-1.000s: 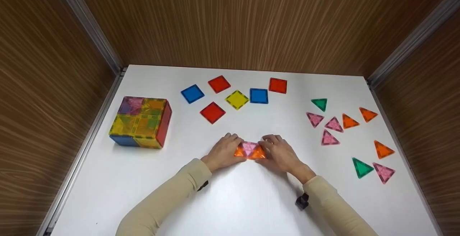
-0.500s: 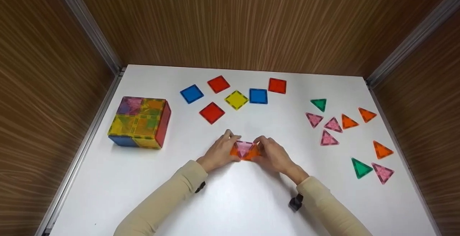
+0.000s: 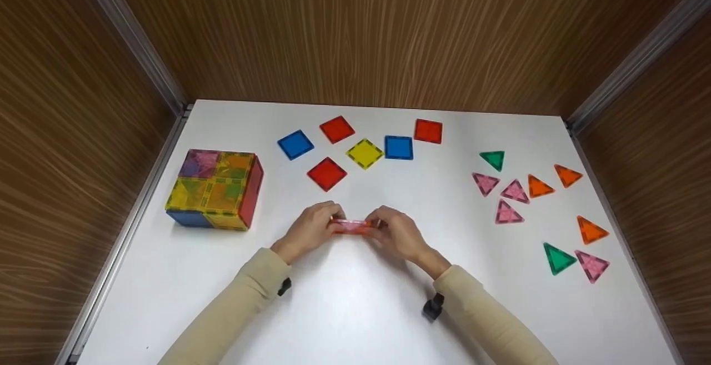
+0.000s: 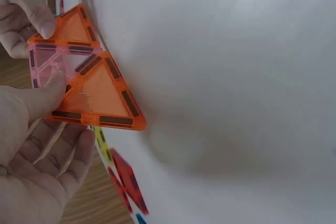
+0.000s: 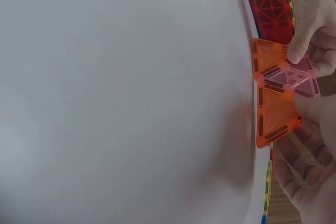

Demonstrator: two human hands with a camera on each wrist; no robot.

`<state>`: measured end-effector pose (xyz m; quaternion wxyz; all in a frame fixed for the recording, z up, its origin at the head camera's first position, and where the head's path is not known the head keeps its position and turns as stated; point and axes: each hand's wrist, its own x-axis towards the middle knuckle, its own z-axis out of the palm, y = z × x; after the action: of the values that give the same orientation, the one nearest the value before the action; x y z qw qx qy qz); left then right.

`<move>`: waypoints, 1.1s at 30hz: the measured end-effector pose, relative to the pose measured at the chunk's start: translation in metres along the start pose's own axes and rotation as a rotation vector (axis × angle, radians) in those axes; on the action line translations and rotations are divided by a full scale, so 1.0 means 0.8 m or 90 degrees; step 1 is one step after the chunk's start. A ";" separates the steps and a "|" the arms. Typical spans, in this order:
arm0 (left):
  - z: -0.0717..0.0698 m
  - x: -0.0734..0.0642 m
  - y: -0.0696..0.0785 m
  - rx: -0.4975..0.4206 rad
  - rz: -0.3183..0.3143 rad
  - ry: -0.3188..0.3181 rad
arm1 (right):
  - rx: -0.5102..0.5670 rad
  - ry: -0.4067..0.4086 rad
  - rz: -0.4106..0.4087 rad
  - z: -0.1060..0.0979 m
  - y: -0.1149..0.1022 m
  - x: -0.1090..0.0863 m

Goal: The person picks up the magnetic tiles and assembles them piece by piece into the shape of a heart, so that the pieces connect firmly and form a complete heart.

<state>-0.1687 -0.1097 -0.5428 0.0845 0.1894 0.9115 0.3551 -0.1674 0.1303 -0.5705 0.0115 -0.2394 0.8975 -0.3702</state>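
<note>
My left hand [image 3: 311, 230] and right hand [image 3: 401, 236] face each other at the middle of the white table. Between them they pinch a strip of magnetic tiles [image 3: 351, 226], one hand at each end. In the left wrist view an orange triangle tile [image 4: 102, 95] and a second orange triangle tile [image 4: 73, 29] flank a pink triangle tile [image 4: 44, 59], joined edge to edge. The strip stands on edge, so the head view shows it as a thin band. Thumbs press the face towards me; the other fingers are behind it.
A block of magnetic tiles [image 3: 214, 190] with a yellow top stands at the left. Square tiles in red [image 3: 327, 174], blue [image 3: 399, 147] and yellow [image 3: 365, 154] lie at the back. Several triangle tiles, such as a green one [image 3: 559, 258], are spread at the right. Wood-grain panels [image 3: 355, 37] wall the table.
Both hands have moved left with the joined tiles. The strip has tilted from showing its face to the head camera to standing nearly edge-on.
</note>
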 end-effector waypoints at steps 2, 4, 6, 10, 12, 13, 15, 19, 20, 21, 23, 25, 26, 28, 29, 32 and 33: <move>-0.009 -0.005 -0.007 0.009 -0.010 0.014 | -0.003 -0.004 -0.005 0.009 -0.007 0.009; -0.018 -0.010 -0.015 0.009 -0.023 0.027 | 0.003 -0.015 -0.011 0.017 -0.014 0.018; -0.028 -0.016 -0.024 0.007 -0.035 0.037 | 0.007 -0.026 -0.021 0.025 -0.021 0.025; -0.045 -0.027 -0.044 0.005 -0.066 0.046 | 0.009 -0.049 -0.030 0.034 -0.027 0.030; -0.053 -0.033 -0.055 0.005 -0.081 0.051 | 0.004 -0.058 -0.025 0.033 -0.025 0.027; -0.056 -0.035 -0.061 0.007 -0.088 0.054 | 0.001 -0.061 -0.020 0.031 -0.022 0.024; -0.063 -0.039 -0.070 0.008 -0.099 0.061 | -0.006 -0.062 -0.015 0.024 -0.015 0.019; -0.073 -0.042 -0.084 0.008 -0.103 0.076 | -0.030 -0.033 0.000 0.001 0.006 0.004; -0.074 -0.043 -0.086 0.008 -0.101 0.079 | -0.036 -0.020 0.004 -0.006 0.012 -0.001; -0.075 -0.043 -0.088 0.008 -0.100 0.081 | -0.039 -0.006 0.012 -0.014 0.019 -0.006; -0.078 -0.043 -0.090 0.011 -0.099 0.082 | -0.045 0.024 0.026 -0.032 0.033 -0.016; -0.079 -0.043 -0.093 0.015 -0.098 0.081 | -0.049 0.049 0.043 -0.051 0.050 -0.028; -0.080 -0.043 -0.094 0.018 -0.098 0.082 | -0.051 0.058 0.054 -0.061 0.058 -0.034; -0.080 -0.043 -0.096 0.023 -0.094 0.084 | -0.065 0.079 0.073 -0.082 0.076 -0.046; -0.081 -0.043 -0.097 0.024 -0.092 0.086 | -0.078 0.089 0.084 -0.092 0.086 -0.053; -0.082 -0.043 -0.099 0.030 -0.086 0.091 | -0.122 0.118 0.110 -0.122 0.114 -0.074; -0.082 -0.043 -0.100 0.032 -0.084 0.090 | -0.139 0.128 0.120 -0.131 0.123 -0.082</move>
<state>-0.1793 -0.2179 -0.5481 0.0384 0.1058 0.9343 0.3383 -0.1716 0.2880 -0.5704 -0.0694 -0.1157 0.9475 -0.2900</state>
